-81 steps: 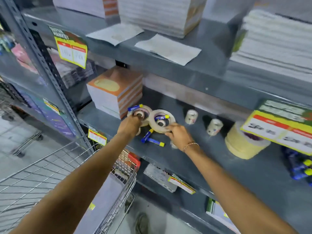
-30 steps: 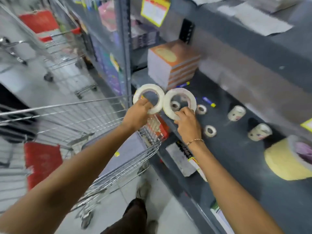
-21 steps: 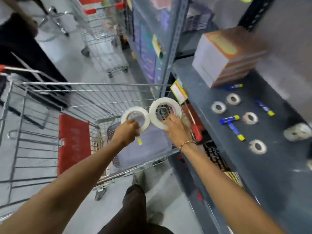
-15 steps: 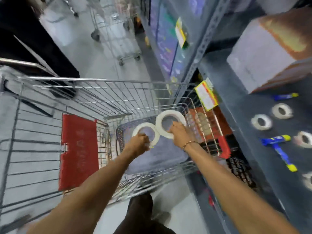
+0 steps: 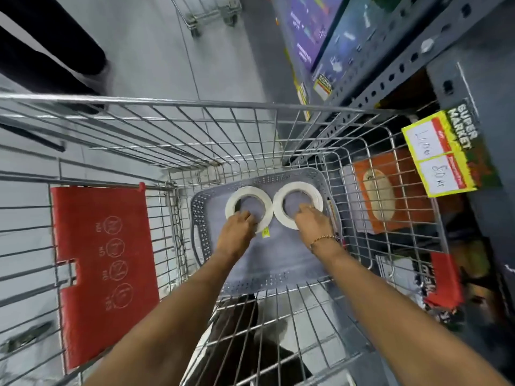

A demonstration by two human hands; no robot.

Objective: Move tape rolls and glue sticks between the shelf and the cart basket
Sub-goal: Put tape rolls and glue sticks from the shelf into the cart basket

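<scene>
Red fold-down seat flap (image 5: 103,271), yellow shelf price tag (image 5: 443,154), orange-covered packs (image 5: 390,190), another cart's wheels (image 5: 211,12).

Both hands (image 5: 237,232) (image 5: 313,222) low, fingers curled.

Two white tape rolls lie flat, side by side, touching, in the grey cart basket (image 5: 200,215): left roll (image 5: 249,208) under left fingers (image 5: 245,218), right roll (image 5: 297,204) under right fingers (image 5: 306,211).

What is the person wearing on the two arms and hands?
Both forearms are bare, with no sleeves visible, and neither the left hand nor the right hand wears a glove. The right wrist carries a thin beaded bracelet. No watch or rings are visible.
</scene>
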